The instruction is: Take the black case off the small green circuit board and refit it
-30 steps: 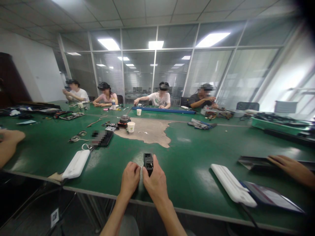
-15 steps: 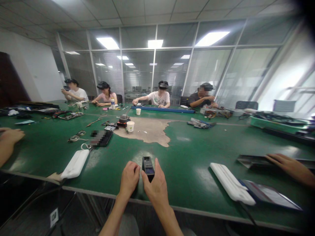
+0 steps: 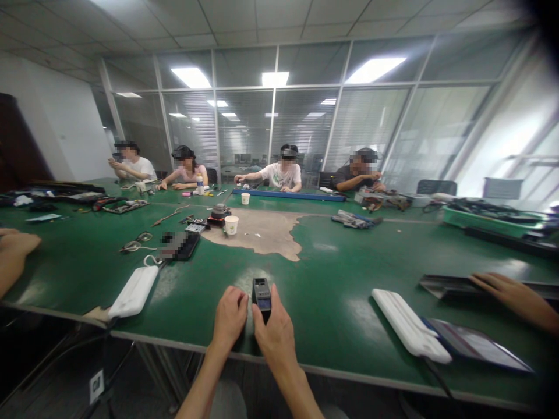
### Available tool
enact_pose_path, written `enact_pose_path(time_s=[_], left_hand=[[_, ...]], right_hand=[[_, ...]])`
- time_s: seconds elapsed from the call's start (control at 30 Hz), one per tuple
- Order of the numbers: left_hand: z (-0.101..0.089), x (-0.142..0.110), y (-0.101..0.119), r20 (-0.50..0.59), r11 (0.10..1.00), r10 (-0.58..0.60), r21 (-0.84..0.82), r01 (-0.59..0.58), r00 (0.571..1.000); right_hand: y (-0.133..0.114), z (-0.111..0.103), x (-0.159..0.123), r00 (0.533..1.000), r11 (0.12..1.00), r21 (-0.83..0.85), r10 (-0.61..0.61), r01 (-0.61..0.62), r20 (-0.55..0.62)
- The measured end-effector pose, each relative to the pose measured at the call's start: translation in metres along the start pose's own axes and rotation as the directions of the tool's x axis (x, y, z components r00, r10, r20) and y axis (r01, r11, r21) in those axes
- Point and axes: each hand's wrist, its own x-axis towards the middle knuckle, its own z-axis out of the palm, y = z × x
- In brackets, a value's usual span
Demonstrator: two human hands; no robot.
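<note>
A small black box-shaped device [image 3: 262, 291] with a dark bluish panel on its top face stands on the green table, just in front of me. Along its right side lie the fingers of my right hand [image 3: 276, 326], with the thumb at its near end, so the hand is closed around it. My left hand [image 3: 230, 314] rests on the table just left of the device, fingers curled in and apart from it. Nothing shows sticking out of that hand, though its palm is hidden.
White power banks [image 3: 134, 291] [image 3: 408, 326] lie left and right, the right one beside a flat dark-edged panel [image 3: 480, 344]. Paper cups [image 3: 231, 225] and electronic parts stand farther back. Neighbours' hands [image 3: 17, 247] [image 3: 515, 297] are at both sides. Several people sit opposite.
My right hand's fingers have moved left and closed in against the device, narrowing the gap. My left hand stays where it was.
</note>
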Motion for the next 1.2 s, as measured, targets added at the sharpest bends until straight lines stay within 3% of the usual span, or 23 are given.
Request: enact_pose_path(time_s=[0.17,0.33,0.6,0.8,1.2], left_hand=[[0.000,-0.001,0.000,0.001,1.000,-0.010,-0.001,0.010,1.000],[0.002,0.000,-0.001,-0.015,1.000,0.002,0.012,-0.002,1.000],[0.003,0.001,-0.004,-0.014,1.000,0.016,0.017,-0.016,1.000],[0.003,0.002,-0.003,-0.011,0.999,0.021,0.027,-0.020,1.000],[0.004,0.001,-0.004,-0.007,0.999,0.027,0.030,-0.027,1.000]], right_hand=[[-0.014,-0.015,0.013,1.000,0.995,0.098,0.017,-0.015,-0.021],[-0.018,-0.046,0.025,0.987,0.985,0.166,0.074,-0.050,-0.140],[0.049,-0.082,0.021,0.945,0.967,0.043,0.256,-0.253,-0.205],[0.083,-0.088,0.012,0.934,0.955,-0.007,0.289,-0.297,-0.210],[0.090,-0.083,0.001,0.963,0.977,-0.072,0.184,-0.202,-0.199]])
